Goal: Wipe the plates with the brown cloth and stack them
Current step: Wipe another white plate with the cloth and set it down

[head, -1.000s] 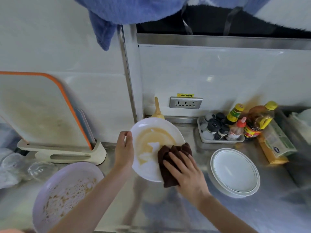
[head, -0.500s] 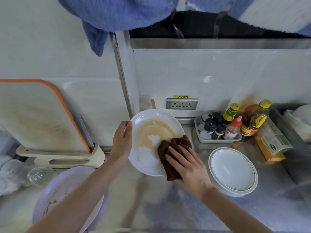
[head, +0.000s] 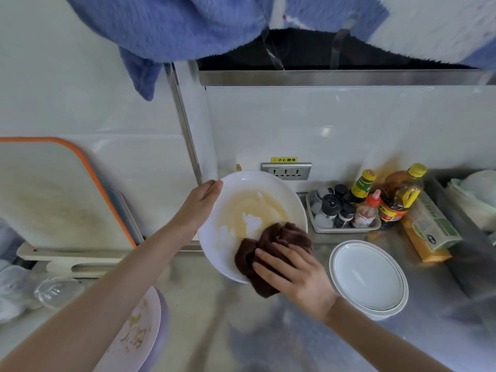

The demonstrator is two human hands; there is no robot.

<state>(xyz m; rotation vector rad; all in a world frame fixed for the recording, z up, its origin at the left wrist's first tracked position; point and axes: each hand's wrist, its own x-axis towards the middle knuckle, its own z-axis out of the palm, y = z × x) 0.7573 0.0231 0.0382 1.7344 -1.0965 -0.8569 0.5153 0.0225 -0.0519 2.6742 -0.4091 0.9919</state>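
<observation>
Head view: left hand (head: 200, 204) fingers grip left rim of white plate (head: 290, 200), tilted above table (head: 204, 304), frame centre. Right hand (head: 298, 277) fingers spread, pressing brown cloth (head: 271, 242) on plate's lower right. Yellowish smear partly remains. Clean plate stack (head: 369, 275) right; dirty plate (head: 139, 326) lower left.

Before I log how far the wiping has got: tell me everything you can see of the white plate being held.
The white plate is round, glossy and shallow, ceramic by its look. A yellowish-brown film covers most of its well, with a few wiped patches showing white. It is held tilted above the steel counter, its face toward the camera. The left hand grips its upper-left rim; the right hand presses the bunched brown cloth against its lower right.
</observation>
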